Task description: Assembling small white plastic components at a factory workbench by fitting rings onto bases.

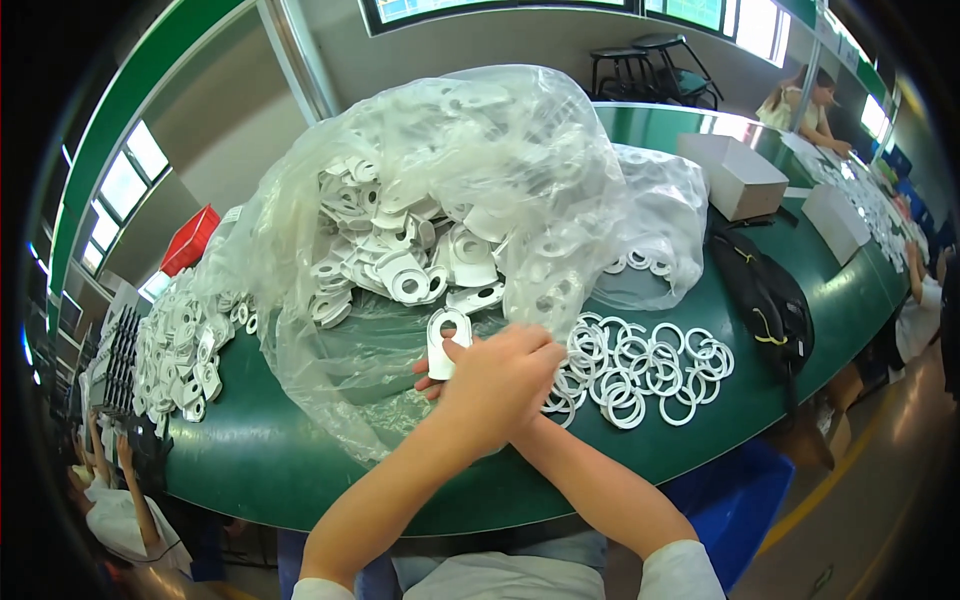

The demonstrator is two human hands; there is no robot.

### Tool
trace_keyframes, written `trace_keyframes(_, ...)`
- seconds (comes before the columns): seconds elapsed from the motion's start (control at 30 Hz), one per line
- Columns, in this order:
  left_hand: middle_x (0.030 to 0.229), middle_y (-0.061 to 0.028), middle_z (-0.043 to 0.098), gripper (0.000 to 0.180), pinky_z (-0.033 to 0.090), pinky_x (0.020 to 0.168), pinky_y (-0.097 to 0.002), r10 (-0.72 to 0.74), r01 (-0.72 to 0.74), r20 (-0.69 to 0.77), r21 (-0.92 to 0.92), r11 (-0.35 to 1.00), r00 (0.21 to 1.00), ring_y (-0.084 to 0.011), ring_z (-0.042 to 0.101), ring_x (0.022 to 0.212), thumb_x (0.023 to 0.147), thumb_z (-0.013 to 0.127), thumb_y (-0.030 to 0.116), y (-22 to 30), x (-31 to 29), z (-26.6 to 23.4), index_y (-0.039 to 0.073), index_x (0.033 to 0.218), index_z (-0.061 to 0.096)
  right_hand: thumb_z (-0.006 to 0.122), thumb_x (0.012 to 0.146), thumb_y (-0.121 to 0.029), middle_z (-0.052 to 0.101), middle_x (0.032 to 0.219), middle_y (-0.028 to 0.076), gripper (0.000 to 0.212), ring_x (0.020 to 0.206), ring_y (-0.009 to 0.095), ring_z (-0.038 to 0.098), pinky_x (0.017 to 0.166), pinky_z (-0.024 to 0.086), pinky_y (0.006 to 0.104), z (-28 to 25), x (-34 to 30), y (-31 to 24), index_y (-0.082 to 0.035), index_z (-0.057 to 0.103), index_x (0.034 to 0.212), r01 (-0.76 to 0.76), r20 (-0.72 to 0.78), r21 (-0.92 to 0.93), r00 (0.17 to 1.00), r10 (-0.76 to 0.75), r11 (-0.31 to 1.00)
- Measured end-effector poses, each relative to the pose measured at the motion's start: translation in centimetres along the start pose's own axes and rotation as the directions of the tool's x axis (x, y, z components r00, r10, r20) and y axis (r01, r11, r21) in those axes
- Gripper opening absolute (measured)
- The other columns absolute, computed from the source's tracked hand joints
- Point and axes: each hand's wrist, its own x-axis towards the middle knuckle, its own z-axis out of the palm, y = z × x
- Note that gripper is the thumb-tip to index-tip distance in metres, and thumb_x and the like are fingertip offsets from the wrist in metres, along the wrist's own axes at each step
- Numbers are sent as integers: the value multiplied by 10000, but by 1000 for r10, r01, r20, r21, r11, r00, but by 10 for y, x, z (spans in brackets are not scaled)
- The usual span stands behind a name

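My forearms cross over the table, the left on top. My right hand (432, 382) reaches beneath the left one and grips a flat white part with a round opening (440, 362), its thumb on the face and fingers behind. My left hand (505, 385) lies to the right, beside a pile of white open rings (625, 370). Its fingers curl downward, and their tips and anything in them are hidden. Straight ahead, a large clear plastic bag (480, 110) lies open toward me, full of similar white parts (400, 270).
Another heap of white parts (180, 350) lies left, near a red bin (190, 240). To the right are a smaller clear bag (655, 200), a white box (735, 175) and a black bag (765, 300). A blue bin (735, 500) stands below the table edge. Other people work at both sides.
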Motion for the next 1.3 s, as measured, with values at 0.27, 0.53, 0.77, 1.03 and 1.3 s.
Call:
trace_keyframes(0.27, 861, -90, 576, 139, 525, 633, -330, 26, -52, 137, 189, 981, 990, -237, 620, 846, 636, 654, 67, -3, 25, 48, 45, 767, 612, 443, 975, -246, 633, 977, 219, 339, 781, 304, 660, 610, 558, 357, 18, 13, -6, 1, 425, 1206, -293, -247, -225, 940, 237, 929)
trace_keyframes(0.53, 779, -53, 644, 170, 477, 540, -246, -584, 345, -205, -638, 689, 786, -107, 611, 648, 814, 607, -20, -39, -36, -32, 15, 968, 669, 441, 908, -86, 624, 991, 118, 301, 851, 218, 650, 605, 564, 319, 11, 6, 2, -29, 483, 1201, -39, -110, -436, 994, -10, 899)
trace_keyframes(0.77, 810, -60, 619, 100, 468, 540, -223, -783, 457, -138, -746, 485, 606, -84, 578, 648, 879, 564, 12, -86, -91, -60, -40, 916, 641, 472, 912, -79, 611, 1037, 135, 309, 842, 227, 655, 635, 560, 312, 31, 4, -9, -13, 460, 1214, -215, -145, -408, 975, 169, 888)
trace_keyframes(1.03, 688, -94, 630, 84, 478, 588, -293, -211, 158, -26, -572, 805, 977, -190, 606, 608, 765, 625, 3, -40, 29, 9, -20, 845, 637, 486, 911, -98, 613, 966, 98, 314, 798, 187, 643, 622, 549, 331, -28, 20, 28, -56, 437, 1219, 447, 346, -888, 803, -485, 106)
trace_keyframes(1.3, 757, -225, 636, 95, 507, 657, -446, -237, 237, 9, -55, 970, 971, -380, 640, 774, 749, 646, 67, -37, 135, 124, -18, 788, 662, 507, 918, -90, 617, 1003, 141, 262, 812, 201, 653, 613, 547, 302, 20, 7, -2, -15, 456, 1164, -267, -145, -435, 963, 225, 860)
